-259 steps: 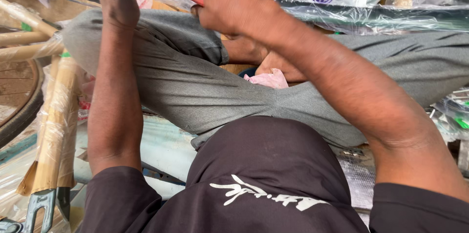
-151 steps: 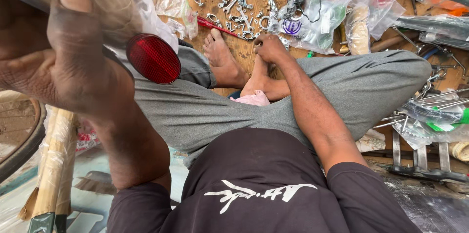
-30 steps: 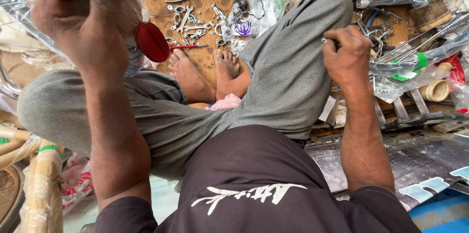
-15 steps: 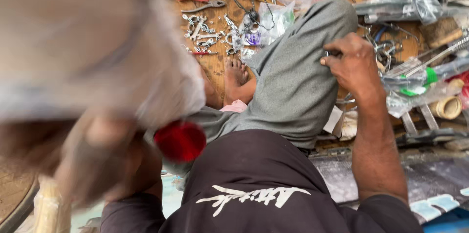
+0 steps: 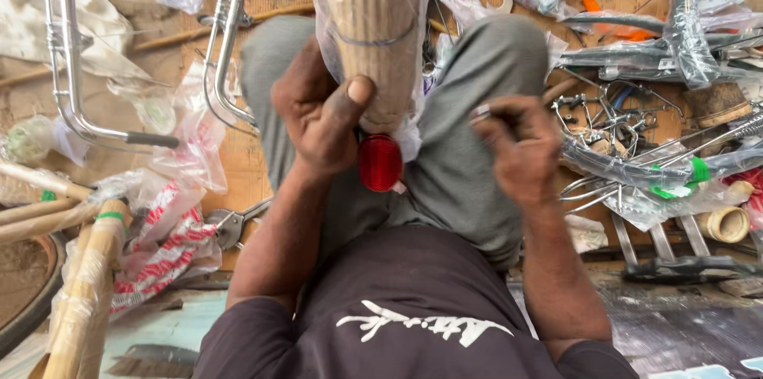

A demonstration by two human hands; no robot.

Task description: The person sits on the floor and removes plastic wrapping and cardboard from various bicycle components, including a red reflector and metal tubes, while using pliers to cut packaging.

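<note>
Hands: left [image 5: 322, 121] grips wrapped mudguard [image 5: 377, 37]; right [image 5: 520, 148] pinches small metal part [image 5: 479, 114].

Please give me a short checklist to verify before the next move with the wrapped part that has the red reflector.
1. Left hand grips the plastic-wrapped tan curved part: ok, fingers and thumb close around it.
2. Round red reflector attached at its lower end: ok, whole and facing the camera.
3. Right hand holds a small metal piece: ok, but its kind cannot be told.
4. Plastic wrap removed from the part: not ok, it covers the part.
5. Tools within reach: ok, the scattered metal wrenches lie beside the right knee.
</note>
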